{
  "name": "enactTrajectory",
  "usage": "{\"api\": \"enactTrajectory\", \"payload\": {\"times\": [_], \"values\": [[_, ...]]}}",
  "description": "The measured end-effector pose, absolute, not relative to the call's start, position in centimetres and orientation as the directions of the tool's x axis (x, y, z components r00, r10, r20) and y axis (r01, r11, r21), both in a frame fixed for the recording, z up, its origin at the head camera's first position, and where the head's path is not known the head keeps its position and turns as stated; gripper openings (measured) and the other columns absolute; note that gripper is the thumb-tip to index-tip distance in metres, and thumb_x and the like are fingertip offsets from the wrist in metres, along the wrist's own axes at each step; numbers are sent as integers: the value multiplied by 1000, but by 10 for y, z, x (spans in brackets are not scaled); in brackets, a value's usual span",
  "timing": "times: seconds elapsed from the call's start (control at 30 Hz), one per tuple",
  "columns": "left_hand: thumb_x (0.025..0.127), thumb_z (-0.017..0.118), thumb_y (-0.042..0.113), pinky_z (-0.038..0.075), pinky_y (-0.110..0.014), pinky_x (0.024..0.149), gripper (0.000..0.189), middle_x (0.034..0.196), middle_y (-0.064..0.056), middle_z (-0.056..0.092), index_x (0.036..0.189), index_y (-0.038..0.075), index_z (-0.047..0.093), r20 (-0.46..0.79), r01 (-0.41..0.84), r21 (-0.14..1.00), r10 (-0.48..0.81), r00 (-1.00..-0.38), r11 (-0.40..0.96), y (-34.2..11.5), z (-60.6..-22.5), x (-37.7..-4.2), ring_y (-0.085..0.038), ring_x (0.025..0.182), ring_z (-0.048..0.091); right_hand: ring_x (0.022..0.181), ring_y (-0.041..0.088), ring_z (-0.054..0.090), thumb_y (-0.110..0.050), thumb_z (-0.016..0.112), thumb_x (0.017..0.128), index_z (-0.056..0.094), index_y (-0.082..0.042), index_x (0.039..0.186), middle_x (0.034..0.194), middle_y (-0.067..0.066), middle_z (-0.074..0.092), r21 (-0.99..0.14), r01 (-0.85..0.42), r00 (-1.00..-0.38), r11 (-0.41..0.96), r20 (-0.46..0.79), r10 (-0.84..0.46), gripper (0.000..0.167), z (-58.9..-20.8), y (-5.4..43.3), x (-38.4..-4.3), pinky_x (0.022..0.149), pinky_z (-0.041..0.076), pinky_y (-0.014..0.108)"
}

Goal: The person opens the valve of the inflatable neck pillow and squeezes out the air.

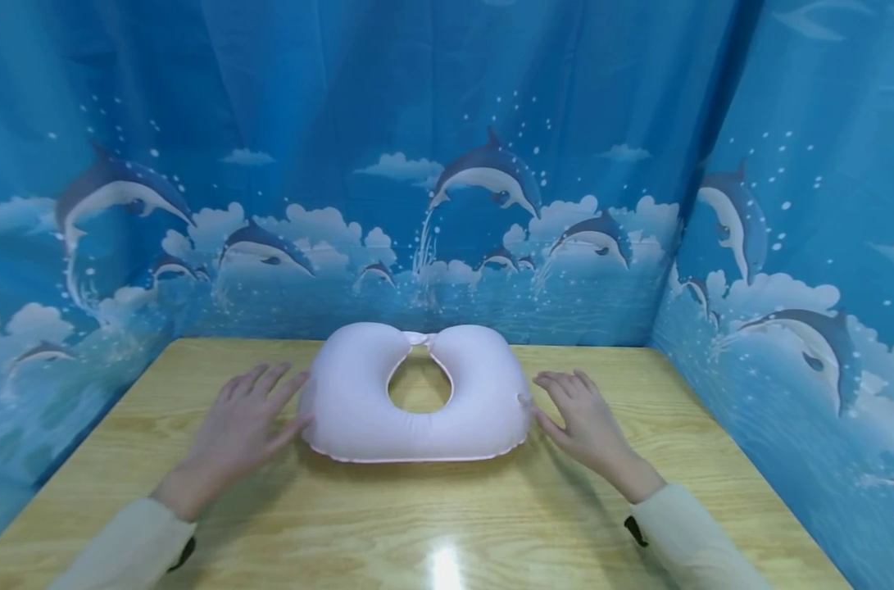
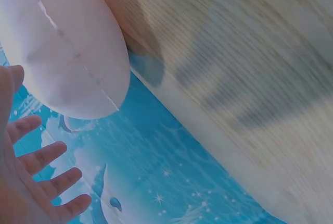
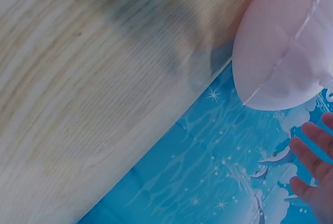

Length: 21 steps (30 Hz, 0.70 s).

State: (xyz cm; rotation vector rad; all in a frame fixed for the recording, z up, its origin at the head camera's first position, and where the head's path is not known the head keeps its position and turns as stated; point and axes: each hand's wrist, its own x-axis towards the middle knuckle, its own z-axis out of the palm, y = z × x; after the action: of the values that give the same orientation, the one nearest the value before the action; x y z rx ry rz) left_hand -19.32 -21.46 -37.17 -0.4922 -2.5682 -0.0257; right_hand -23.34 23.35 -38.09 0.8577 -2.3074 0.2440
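Observation:
A pale pink inflated U-shaped neck pillow (image 1: 417, 434) lies on the wooden table, its opening facing the far side. At its left end is my left hand (image 1: 243, 422), fingers spread and thumb tip right at the pillow's edge. My right hand (image 1: 583, 422) is held at the other end, fingers loosely extended, close to a small clear valve (image 1: 524, 400) on the pillow's side. The left wrist view shows the pillow's seamed side (image 2: 78, 52) beside the spread fingers (image 2: 44, 156). Similar seamed fabric (image 3: 286, 41) shows in the right wrist view, above the fingertips (image 3: 307, 153).
The wood-grain table (image 1: 329, 524) reaches back to a blue curtain (image 1: 343, 123) printed with dolphins and clouds. Another curtain panel (image 1: 823, 246) runs along the right side. Light glares off the table's front.

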Motion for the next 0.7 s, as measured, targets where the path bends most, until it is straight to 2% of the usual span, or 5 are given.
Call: {"api": "enactTrajectory", "payload": {"times": [0.3, 0.7], "values": [[81, 64, 43, 38, -61, 91, 56, 129, -17, 51, 128, 17, 52, 531, 427, -83, 402, -746, 901, -203, -372, -201, -43, 115, 47, 99, 27, 60, -20, 71, 76, 61, -6, 106, 104, 10, 65, 66, -669, -551, 740, 624, -554, 34, -381, 225, -234, 96, 38, 56], [84, 56, 51, 37, -59, 95, 58, 136, -12, 47, 132, 21, 48, 471, 445, -87, 430, -770, 891, -189, -364, -210, -37, 120, 45, 91, 27, 60, -16, 70, 77, 64, -10, 93, 97, 7, 66, 72, -665, -540, 743, 641, -545, 19, -380, 218, -237, 91, 42, 52]]}}
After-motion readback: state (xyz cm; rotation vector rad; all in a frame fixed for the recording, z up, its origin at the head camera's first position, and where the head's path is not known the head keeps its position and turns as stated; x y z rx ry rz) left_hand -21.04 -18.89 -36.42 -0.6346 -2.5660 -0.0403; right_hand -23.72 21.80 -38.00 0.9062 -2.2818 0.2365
